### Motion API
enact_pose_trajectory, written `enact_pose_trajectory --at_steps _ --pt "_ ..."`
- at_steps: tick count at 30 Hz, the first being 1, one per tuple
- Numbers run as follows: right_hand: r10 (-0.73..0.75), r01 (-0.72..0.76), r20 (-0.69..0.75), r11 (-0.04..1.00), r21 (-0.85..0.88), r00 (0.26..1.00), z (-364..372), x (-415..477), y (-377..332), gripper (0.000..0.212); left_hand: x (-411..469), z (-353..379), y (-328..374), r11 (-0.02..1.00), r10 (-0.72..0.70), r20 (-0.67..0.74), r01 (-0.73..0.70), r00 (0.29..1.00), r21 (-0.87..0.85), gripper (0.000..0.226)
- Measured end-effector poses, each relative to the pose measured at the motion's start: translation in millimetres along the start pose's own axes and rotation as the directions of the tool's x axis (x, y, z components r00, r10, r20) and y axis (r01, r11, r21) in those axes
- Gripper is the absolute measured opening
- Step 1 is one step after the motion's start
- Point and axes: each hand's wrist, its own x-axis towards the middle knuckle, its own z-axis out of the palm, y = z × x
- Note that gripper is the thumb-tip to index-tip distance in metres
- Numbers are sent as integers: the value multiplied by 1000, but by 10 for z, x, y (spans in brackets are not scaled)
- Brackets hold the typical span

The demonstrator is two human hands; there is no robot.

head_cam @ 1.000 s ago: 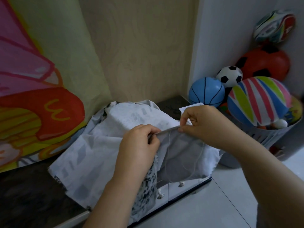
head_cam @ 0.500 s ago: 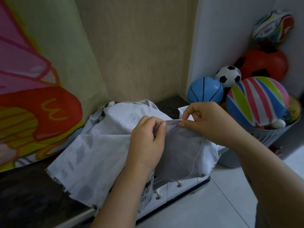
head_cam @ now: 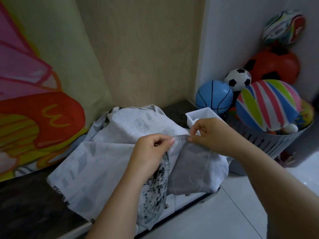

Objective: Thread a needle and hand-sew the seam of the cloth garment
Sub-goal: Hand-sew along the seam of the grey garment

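Poster (head_cam: 39, 107) fills the left wall: one. Dark counter (head_cam: 25, 209) below it: one.

Cloth (head_cam: 96, 163): one, pale with grey print. It's draped over the counter edge, with a black-speckled part hanging down under our left wrist.

Basket (head_cam: 269, 142) to the right: one. Balls (head_cam: 267, 104): we count five big ones piled at it, plus at least two small ones half hidden. We can't tell which of them sit inside.

Left hand (head_cam: 151, 149) and right hand (head_cam: 209, 135): both up at the cloth's top fold and close together.

White box (head_cam: 201, 114): one, on the counter just behind the right hand.

Key relation: the seam (head_cam: 180, 136) is a short taut stretch between the two pinches.
- Its long axis runs left to right, almost level, rising slightly toward the right.
- Left thumb and forefinger pinch its left end, other fingers curled in.
- Right thumb and forefinger pinch its right end, with the other fingers loosely bent.
- Both hands touch it, so neither is free.

Thread (head_cam: 208, 161): one, pale. It leaves the seam near the middle and hangs as a long loop in front of the cloth, below the right hand. The right hand is nearer the loop.

Needle: not resolved at this size. There's a dark speck at the left pinch, possibly the needle, but we can't confirm it.

Our read: the next stitch goes across the seam axis, so whichever hand drives the needle has to release its end first.
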Motion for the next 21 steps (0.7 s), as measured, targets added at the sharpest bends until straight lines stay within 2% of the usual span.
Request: enact_pose_trajectory --at_steps 2,6,7,11,12,17,21 --pt "6 -6 -17 1000 14 1000 -19 -26 -51 23 14 -17 -17 998 -58 2 58 998 -23 15" --pt "-49 67 -126 987 143 991 -142 -157 -296 18 24 -71 -19 987 -136 12 136 991 -84 13" --pt "-68 80 -108 991 110 992 -140 -187 -347 19 25 -77 -16 986 -139 14 140 990 -85 14" --pt "-19 22 191 1000 -13 981 8 -267 -424 15 33 -79 -20 987 -150 -5 150 989 -50 14" --pt "-5 12 218 999 -33 976 46 -275 -416 13 32 -81 -27 987 -153 -6 153 988 -44 14" --pt "40 -19 136 988 -153 990 98 -234 -388 15 39 -91 -45 982 -185 -12 185 983 -35 13" --pt "47 -33 122 993 -117 991 102 -208 -368 17 65 -85 -91 979 -194 -28 192 981 -63 15"
